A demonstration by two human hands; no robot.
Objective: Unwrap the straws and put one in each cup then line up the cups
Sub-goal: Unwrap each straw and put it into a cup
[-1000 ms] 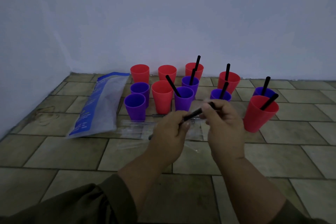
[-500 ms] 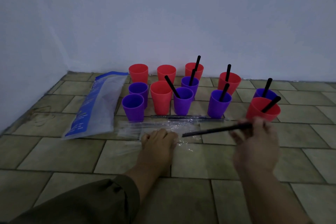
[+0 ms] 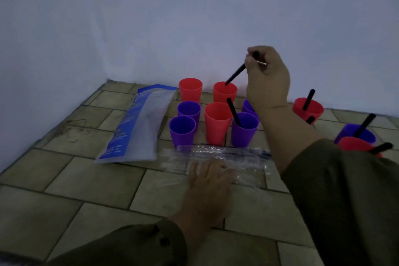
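Note:
Several red and purple cups stand on the tiled floor near the wall. My right hand (image 3: 267, 77) is raised over the back row and grips a black straw (image 3: 235, 75) whose lower tip sits at the rim of a red cup (image 3: 225, 95). My left hand (image 3: 208, 179) lies flat, fingers apart, on the clear wrappers (image 3: 218, 155) that hold more straws. A purple cup (image 3: 245, 130) in front has a straw in it. The red cup (image 3: 190, 90) at back left, a front red cup (image 3: 218, 123) and two purple cups (image 3: 182, 130) hold none.
A blue and clear plastic bag (image 3: 138, 127) lies left of the cups. At the right, a red cup (image 3: 307, 110), a purple cup (image 3: 356, 134) and another red cup (image 3: 358, 147) hold straws. The wall runs close behind the cups.
My right hand pulled the straw free of the wrapper, then carried it up and back to the red cup in the back row. My left hand dropped flat onto the wrappers.

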